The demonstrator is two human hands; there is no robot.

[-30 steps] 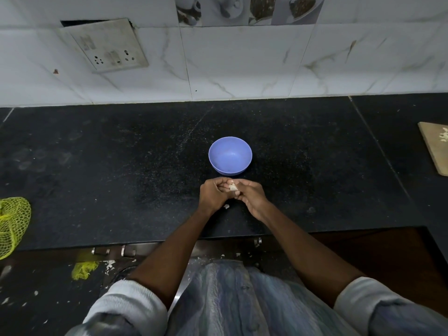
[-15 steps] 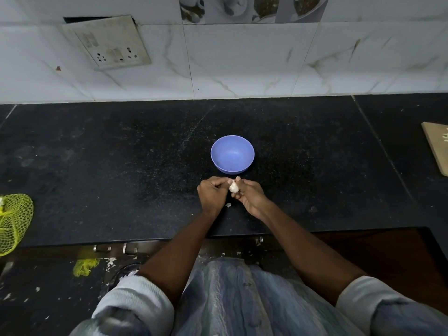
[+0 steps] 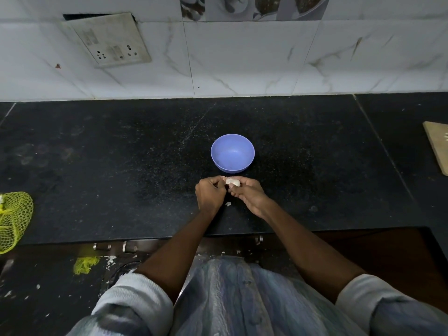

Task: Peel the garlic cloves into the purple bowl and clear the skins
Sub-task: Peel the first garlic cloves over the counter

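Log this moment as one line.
both hands gripping garlic | bowl looks empty | skin scrap on counter

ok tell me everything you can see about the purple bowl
The purple bowl is small and round, with a smooth matte surface that looks like plastic. It stands upright on the black speckled countertop, near its middle. Its inside shows nothing in it; no peeled clove has gone in yet. Nothing touches it. The left hand and right hand work a garlic clove just in front of its near rim, apart from it.

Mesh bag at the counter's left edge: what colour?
Yellow-green netting; the mesh bag shows in the head view, partly cut off.
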